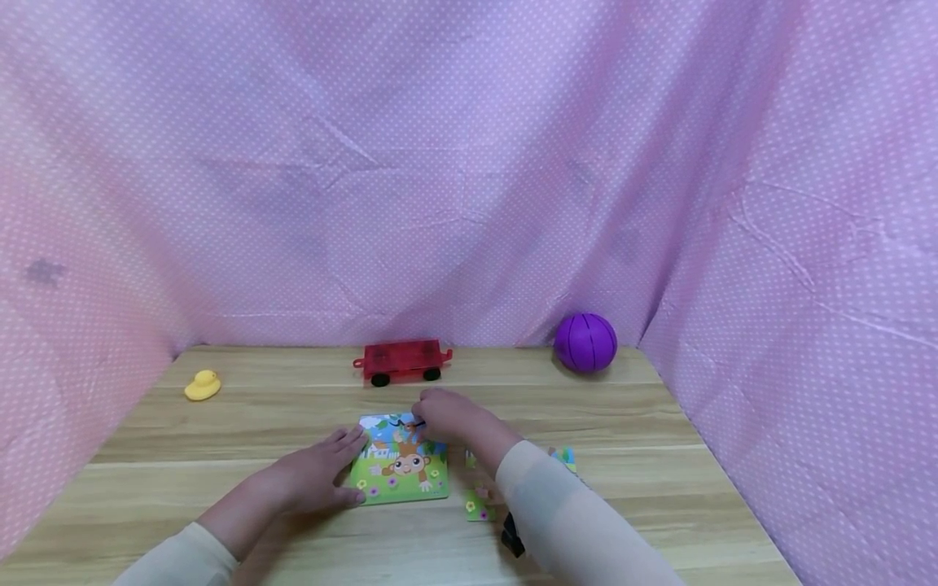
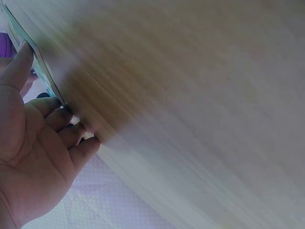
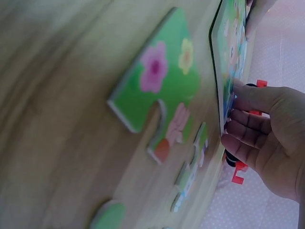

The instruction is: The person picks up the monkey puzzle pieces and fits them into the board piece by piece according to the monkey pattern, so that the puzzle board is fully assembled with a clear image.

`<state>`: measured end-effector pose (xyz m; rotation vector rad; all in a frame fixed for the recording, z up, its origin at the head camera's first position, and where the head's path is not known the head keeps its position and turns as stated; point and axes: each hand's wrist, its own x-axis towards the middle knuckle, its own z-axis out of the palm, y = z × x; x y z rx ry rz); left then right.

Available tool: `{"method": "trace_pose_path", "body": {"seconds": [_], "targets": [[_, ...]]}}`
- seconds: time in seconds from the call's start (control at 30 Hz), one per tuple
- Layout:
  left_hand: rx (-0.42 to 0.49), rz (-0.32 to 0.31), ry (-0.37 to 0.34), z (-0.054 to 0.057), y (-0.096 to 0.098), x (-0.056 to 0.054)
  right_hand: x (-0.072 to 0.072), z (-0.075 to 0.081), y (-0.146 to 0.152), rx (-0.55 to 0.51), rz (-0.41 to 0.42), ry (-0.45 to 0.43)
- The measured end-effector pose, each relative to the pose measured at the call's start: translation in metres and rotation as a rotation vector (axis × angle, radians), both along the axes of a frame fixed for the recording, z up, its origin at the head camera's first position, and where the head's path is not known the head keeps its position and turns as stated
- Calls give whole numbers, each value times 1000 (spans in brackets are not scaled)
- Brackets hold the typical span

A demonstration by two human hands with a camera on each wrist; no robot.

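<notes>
A jigsaw puzzle board (image 1: 399,480) with a monkey, flowers and sky lies at the middle of the table. My left hand (image 1: 322,472) rests along its left edge, thumb near the lower corner and fingers higher up; the left wrist view shows the thumb (image 2: 21,64) touching the rim. At the upper right corner, the fingers of my right hand (image 1: 454,419) are bent around a puzzle piece, mostly hidden under them; in the right wrist view the thumb (image 3: 252,98) lies over the board's face. Loose puzzle pieces (image 3: 167,76) lie right of the board, partly behind my right forearm.
A red toy wagon (image 1: 403,360) stands behind the board. To the far left sits a yellow rubber duck (image 1: 203,386), and at the back right a purple ball (image 1: 585,343). Pink dotted cloth (image 1: 440,203) hangs behind and beside the wooden table (image 1: 659,488).
</notes>
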<state>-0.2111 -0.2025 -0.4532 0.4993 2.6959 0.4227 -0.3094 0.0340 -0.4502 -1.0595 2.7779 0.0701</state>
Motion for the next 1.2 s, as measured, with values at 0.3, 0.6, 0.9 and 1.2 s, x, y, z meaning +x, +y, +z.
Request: {"method": "trace_pose_path", "body": {"seconds": [0.3, 0.6, 0.9, 1.2], "targets": [[-1, -6, 6, -1, 0, 1, 0, -1, 1, 6, -13, 7], [-14, 6, -2, 0, 0, 2, 3, 4, 7, -48, 7, -26], [-32, 11, -13, 0, 2, -1, 0, 27, 35, -140, -14, -65], [-33, 1, 5, 0, 1, 1, 13, 42, 71, 0, -165, -177]]}}
